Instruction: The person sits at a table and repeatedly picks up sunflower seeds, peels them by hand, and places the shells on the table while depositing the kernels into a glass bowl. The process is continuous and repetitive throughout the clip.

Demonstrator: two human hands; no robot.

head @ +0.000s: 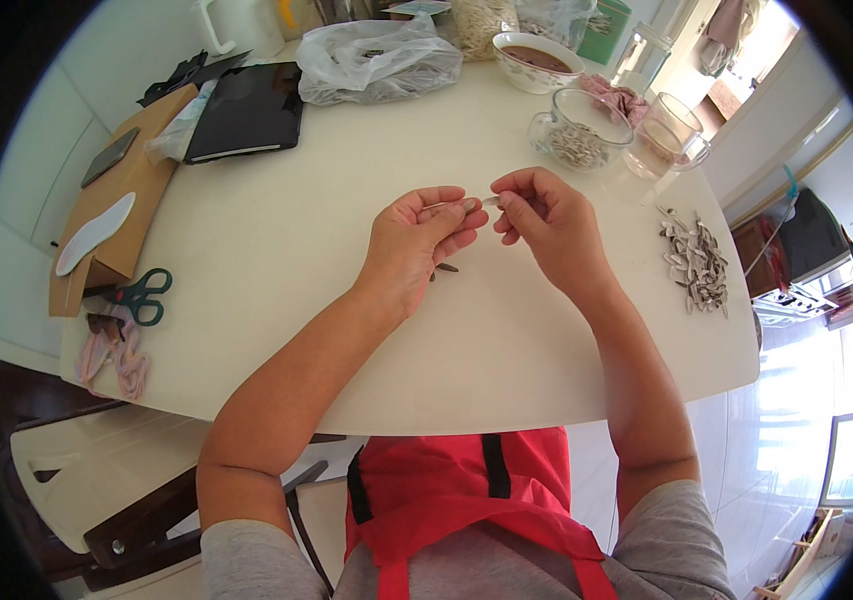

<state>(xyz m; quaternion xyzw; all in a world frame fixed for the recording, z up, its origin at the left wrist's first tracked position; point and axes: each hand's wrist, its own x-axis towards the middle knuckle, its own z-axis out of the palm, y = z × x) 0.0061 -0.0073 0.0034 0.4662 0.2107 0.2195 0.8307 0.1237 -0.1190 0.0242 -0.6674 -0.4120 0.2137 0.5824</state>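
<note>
Above the middle of the white table (261, 247), my left hand (426, 232) pinches a small sunflower seed (469, 205) between thumb and fingers. Close beside it, my right hand (546, 217) holds a pale seed or piece of shell (492, 201) between thumb and forefinger. A few dark seeds (447, 267) lie on the table, partly hidden by my left hand. A heap of sunflower seed shells (696, 262) lies at the right. Behind my right hand stands a glass cup (580, 142) with shelled-looking kernels in it.
A glass mug of liquid (659, 146), a pink cloth (616, 97), a patterned bowl of brown liquid (539, 64) and a plastic bag (381, 60) stand at the back. On the left are a black tablet or folder (250, 112), a cardboard box (133, 180), a phone (109, 157) and scissors (142, 296).
</note>
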